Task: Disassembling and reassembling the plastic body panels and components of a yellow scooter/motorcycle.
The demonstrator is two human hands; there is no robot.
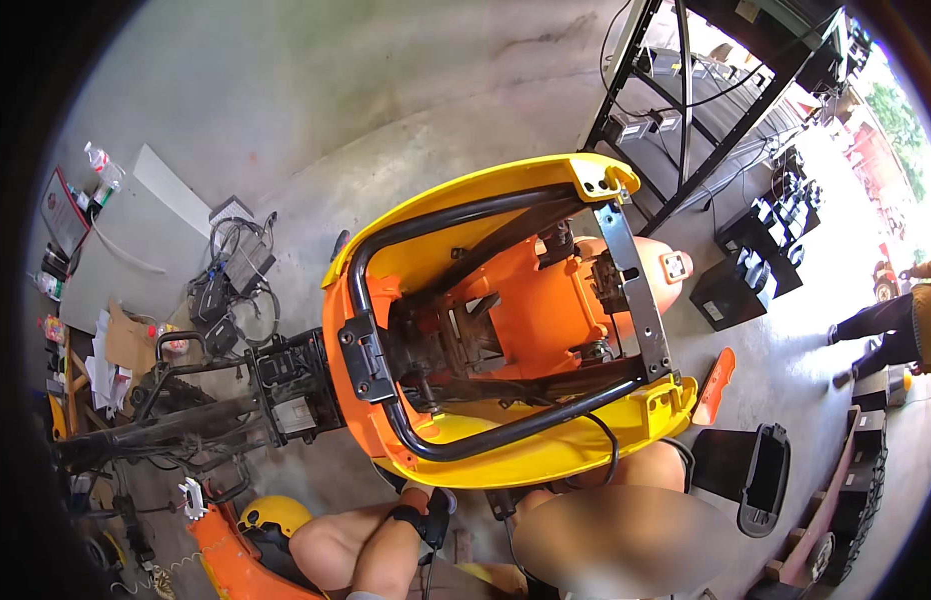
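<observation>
An orange-and-yellow vehicle body (536, 310) with a black tubular frame (516, 425) and a metal crossbar (626, 280) fills the centre, joined to a dark chassis (186, 425) at left. My left forearm (381, 560), with a black wrist strap, reaches up from the lower edge. My left hand (418, 497) is at the underside of the lower yellow panel, its fingers mostly hidden. Bare skin (641, 465) shows below that panel at right, beside a blurred patch; my right hand cannot be made out there. An orange strip (716, 385) lies at right.
A black rack (686, 130) stands behind, near black boxes (726, 295). A grey cabinet (126, 250), cables and clutter line the left. A person (891, 330) is at the far right, above a long trolley (826, 520). A black bin (746, 475) and a yellow helmet-like object (276, 515) are low.
</observation>
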